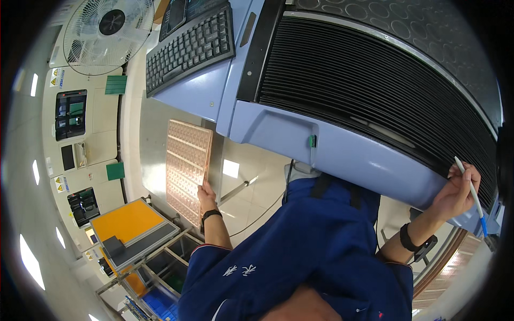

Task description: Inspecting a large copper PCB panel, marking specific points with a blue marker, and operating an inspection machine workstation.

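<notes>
My left hand [206,197] is closed at the near right edge of a copper-coloured panel [184,166], which has a grid of small repeated patterns. The panel seems to lie on a stack on a grey metal table [152,125]. Off to the right, my right hand [459,190] grips a slim white and blue brush-like stick [474,199] between the fingers. Its white end points up and left, and its dark end is low by the right rim, too blurred to make out. That hand is just above the front edge of a blue machine [369,166].
Black ribbed slats [369,80] cover the machine's bed. A black keyboard [193,48] rests on its left side, near a standing fan [111,24]. An orange-topped cart [128,222] stands at lower left. More copper-coloured panels [447,270] show at lower right.
</notes>
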Demonstrator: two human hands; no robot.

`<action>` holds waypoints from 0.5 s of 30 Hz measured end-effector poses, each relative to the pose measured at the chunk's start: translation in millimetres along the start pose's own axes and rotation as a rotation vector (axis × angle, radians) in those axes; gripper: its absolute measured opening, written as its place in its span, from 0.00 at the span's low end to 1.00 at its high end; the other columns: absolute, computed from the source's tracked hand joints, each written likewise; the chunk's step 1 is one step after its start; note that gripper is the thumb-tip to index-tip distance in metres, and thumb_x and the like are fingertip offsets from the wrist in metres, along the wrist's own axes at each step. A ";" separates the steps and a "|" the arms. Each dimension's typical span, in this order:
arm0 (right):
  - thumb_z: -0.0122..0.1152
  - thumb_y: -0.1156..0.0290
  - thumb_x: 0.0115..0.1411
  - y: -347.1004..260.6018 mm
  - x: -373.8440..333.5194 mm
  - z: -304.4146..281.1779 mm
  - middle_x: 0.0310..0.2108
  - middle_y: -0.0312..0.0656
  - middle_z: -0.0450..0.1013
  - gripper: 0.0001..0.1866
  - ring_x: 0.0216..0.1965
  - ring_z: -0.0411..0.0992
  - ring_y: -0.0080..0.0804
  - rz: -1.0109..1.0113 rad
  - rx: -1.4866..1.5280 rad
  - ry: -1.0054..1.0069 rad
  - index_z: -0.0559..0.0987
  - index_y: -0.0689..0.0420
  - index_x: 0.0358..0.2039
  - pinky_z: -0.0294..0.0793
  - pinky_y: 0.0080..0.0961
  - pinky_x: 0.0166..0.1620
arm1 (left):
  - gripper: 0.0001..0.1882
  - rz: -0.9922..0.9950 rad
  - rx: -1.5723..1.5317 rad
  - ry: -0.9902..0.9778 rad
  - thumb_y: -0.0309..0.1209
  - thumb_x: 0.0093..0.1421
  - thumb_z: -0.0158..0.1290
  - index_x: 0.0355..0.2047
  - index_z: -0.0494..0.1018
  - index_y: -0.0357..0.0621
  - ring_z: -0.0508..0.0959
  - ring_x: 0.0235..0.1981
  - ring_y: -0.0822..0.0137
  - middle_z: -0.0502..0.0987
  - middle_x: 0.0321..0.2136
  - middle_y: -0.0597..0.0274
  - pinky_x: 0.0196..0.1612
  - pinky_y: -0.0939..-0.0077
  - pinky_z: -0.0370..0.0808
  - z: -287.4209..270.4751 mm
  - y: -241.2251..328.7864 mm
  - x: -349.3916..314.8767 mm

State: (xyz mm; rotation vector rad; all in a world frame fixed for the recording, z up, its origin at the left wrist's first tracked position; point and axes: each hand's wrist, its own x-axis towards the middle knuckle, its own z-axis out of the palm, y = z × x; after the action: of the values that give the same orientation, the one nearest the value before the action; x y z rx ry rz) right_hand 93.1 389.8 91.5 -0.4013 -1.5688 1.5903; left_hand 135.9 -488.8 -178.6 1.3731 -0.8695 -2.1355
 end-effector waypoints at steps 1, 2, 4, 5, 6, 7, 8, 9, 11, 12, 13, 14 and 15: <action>0.57 0.72 0.67 -2.5 -3.5 6.5 0.36 0.52 0.75 0.09 0.33 0.75 0.33 -0.028 -0.016 -0.001 0.77 0.66 0.38 0.70 0.24 0.35 | 0.18 0.005 0.054 0.083 0.40 0.75 0.43 0.48 0.74 0.36 0.82 0.40 0.64 0.81 0.42 0.56 0.41 0.80 0.85 6.0 -19.7 -13.4; 0.57 0.72 0.67 -10.4 -7.1 7.4 0.36 0.52 0.75 0.09 0.33 0.75 0.33 -0.046 -0.051 0.005 0.77 0.66 0.38 0.70 0.24 0.35 | 0.18 -0.007 0.133 0.150 0.40 0.74 0.44 0.47 0.74 0.37 0.83 0.40 0.64 0.81 0.41 0.57 0.41 0.80 0.85 35.4 -40.6 -35.0; 0.56 0.73 0.67 -18.9 -6.1 7.5 0.36 0.52 0.76 0.08 0.33 0.75 0.33 -0.056 -0.059 0.039 0.77 0.66 0.38 0.70 0.24 0.35 | 0.18 -0.087 0.301 0.224 0.42 0.73 0.45 0.45 0.74 0.38 0.84 0.36 0.64 0.82 0.37 0.59 0.37 0.79 0.85 81.2 -48.7 -73.8; 0.56 0.73 0.67 -17.0 -4.2 7.0 0.36 0.52 0.76 0.08 0.33 0.75 0.33 -0.050 -0.046 0.033 0.77 0.66 0.38 0.70 0.24 0.35 | 0.19 -0.134 0.446 0.311 0.44 0.73 0.47 0.43 0.75 0.39 0.85 0.32 0.64 0.83 0.33 0.61 0.33 0.78 0.84 83.5 -43.6 -82.9; 0.56 0.73 0.67 -15.2 -3.1 6.4 0.36 0.51 0.76 0.08 0.33 0.75 0.33 -0.043 -0.039 0.017 0.77 0.66 0.38 0.70 0.24 0.35 | 0.19 -0.125 0.438 0.317 0.44 0.73 0.47 0.43 0.75 0.39 0.85 0.32 0.64 0.83 0.33 0.61 0.33 0.78 0.84 78.8 -42.3 -82.8; 0.56 0.73 0.67 -13.8 -2.1 6.0 0.35 0.51 0.76 0.09 0.33 0.75 0.33 -0.038 -0.034 0.002 0.77 0.67 0.38 0.70 0.24 0.35 | 0.19 -0.065 0.379 0.325 0.44 0.73 0.47 0.44 0.75 0.40 0.85 0.33 0.64 0.84 0.34 0.60 0.33 0.77 0.85 77.4 -43.7 -85.6; 0.56 0.73 0.67 -12.9 -1.5 5.0 0.35 0.51 0.76 0.09 0.33 0.75 0.33 -0.037 -0.030 0.001 0.77 0.67 0.38 0.70 0.24 0.35 | 0.19 -0.008 0.324 0.328 0.44 0.73 0.47 0.45 0.75 0.40 0.86 0.34 0.63 0.84 0.36 0.60 0.34 0.77 0.85 78.2 -45.2 -86.3; 0.56 0.73 0.67 -12.2 -1.3 4.1 0.35 0.51 0.76 0.09 0.33 0.75 0.33 -0.029 -0.028 -0.010 0.77 0.67 0.38 0.70 0.24 0.35 | 0.19 -0.007 0.322 0.328 0.44 0.73 0.47 0.45 0.75 0.40 0.86 0.34 0.63 0.84 0.36 0.60 0.34 0.77 0.85 78.8 -43.7 -86.5; 0.57 0.72 0.67 -11.0 -1.4 4.2 0.35 0.51 0.75 0.09 0.33 0.75 0.33 -0.024 -0.021 -0.019 0.77 0.67 0.38 0.70 0.24 0.35 | 0.17 -0.177 0.140 0.313 0.42 0.73 0.46 0.45 0.76 0.41 0.86 0.36 0.62 0.85 0.39 0.57 0.36 0.73 0.85 80.0 -38.1 -82.3; 0.57 0.72 0.67 -10.3 -1.5 5.0 0.35 0.51 0.75 0.09 0.33 0.75 0.33 -0.030 -0.012 -0.028 0.77 0.67 0.39 0.70 0.24 0.35 | 0.17 -0.174 0.138 0.308 0.42 0.73 0.46 0.45 0.76 0.41 0.86 0.36 0.62 0.85 0.39 0.57 0.36 0.73 0.85 79.3 -36.3 -79.3; 0.58 0.72 0.67 -9.6 -1.8 5.8 0.35 0.51 0.75 0.09 0.33 0.75 0.33 -0.036 -0.003 -0.037 0.77 0.67 0.39 0.70 0.24 0.35 | 0.18 -0.185 0.037 0.277 0.42 0.74 0.45 0.48 0.74 0.39 0.86 0.38 0.61 0.84 0.42 0.56 0.39 0.72 0.86 77.3 -35.3 -77.2; 0.58 0.72 0.67 -10.2 -2.5 6.5 0.35 0.51 0.75 0.09 0.33 0.75 0.33 -0.038 -0.001 -0.032 0.77 0.67 0.39 0.70 0.24 0.35 | 0.19 -0.198 -0.061 0.244 0.41 0.75 0.44 0.51 0.73 0.36 0.85 0.40 0.59 0.83 0.44 0.54 0.41 0.72 0.87 75.0 -35.2 -75.1; 0.58 0.73 0.67 -11.3 -2.9 9.1 0.35 0.51 0.75 0.09 0.32 0.74 0.33 -0.034 -0.018 -0.020 0.78 0.67 0.39 0.70 0.24 0.35 | 0.19 -0.197 -0.060 0.239 0.41 0.75 0.44 0.51 0.73 0.36 0.85 0.40 0.59 0.83 0.44 0.54 0.41 0.72 0.87 72.2 -36.4 -73.3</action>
State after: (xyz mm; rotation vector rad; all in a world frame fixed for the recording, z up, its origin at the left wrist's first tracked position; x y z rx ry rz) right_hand 91.9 380.1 102.6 -0.3677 -1.5979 1.5598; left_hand 97.8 -395.6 -136.5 1.7003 -0.5936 -2.0613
